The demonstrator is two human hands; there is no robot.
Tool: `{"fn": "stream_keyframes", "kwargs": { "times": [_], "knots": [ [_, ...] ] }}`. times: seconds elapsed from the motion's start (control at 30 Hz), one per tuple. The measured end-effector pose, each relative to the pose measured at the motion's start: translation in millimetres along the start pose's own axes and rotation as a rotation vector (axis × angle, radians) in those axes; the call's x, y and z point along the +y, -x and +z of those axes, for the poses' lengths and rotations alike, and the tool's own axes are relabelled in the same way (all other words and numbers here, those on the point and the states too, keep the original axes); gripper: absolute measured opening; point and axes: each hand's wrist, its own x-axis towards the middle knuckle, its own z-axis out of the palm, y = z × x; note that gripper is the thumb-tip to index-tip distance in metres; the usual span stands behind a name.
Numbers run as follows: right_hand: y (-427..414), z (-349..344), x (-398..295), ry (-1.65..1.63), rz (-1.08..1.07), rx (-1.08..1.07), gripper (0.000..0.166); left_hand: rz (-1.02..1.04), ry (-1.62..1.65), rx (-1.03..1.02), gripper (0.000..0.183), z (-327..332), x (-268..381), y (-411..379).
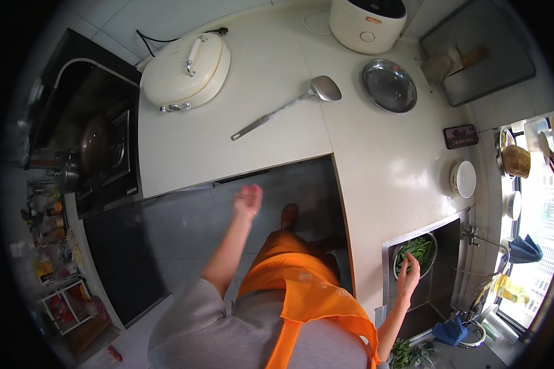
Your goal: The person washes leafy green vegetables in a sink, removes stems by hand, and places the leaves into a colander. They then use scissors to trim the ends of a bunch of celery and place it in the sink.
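Note:
My left hand (248, 202) hangs in the air above the floor, just off the counter's front edge. It is blurred, its fingers look loosely curled, and nothing shows in it. Over at the sink (445, 258), my right hand (409, 273) is at the near side of a round bowl (436, 251) of leafy greens (415, 251). The fingers are bent and spread over the rim and the leaves; whether they touch the leaves is unclear. That bowl sits inside the sink, below the faucet (494, 242).
On the counter (277, 60) lie a metal wok spatula (286, 110), a steel plate (388, 86) and a phone (460, 137). A cream electric cooker (187, 69), a rice cooker (367, 25) and a white bowl (464, 179) stand there too. A lidded pan (97, 143) is on the stove at left.

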Motion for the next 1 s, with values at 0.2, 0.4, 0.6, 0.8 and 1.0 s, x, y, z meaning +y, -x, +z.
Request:
{"fn": "stream_keyframes", "kwargs": {
  "times": [0.2,0.4,0.6,0.8,1.0],
  "knots": [
    [-34.6,25.5,-73.7,0.011,-0.224,-0.039,0.017,-0.038,-0.035,-1.422,0.036,-24.2,158.9,-126.8],
    [-38.8,15.3,-69.0,0.123,-0.221,0.071,0.022,0.305,0.079,-0.017,0.04,17.7,79.9,-35.5],
    [-41.9,1.5,-31.9,0.171,-0.147,0.1,0.025,0.331,-0.599,0.017,0.042,-73.9,90.1,19.7],
    [-16.6,-24.6,30.3,0.181,0.073,0.187,0.028,0.253,-1.338,0.103,0.038,-143.5,126.2,66.2],
    [12.7,-29.8,60.9,0.199,0.14,0.165,0.028,0.223,-1.779,0.073,0.044,-185.0,124.9,108.1]
  ]
}}
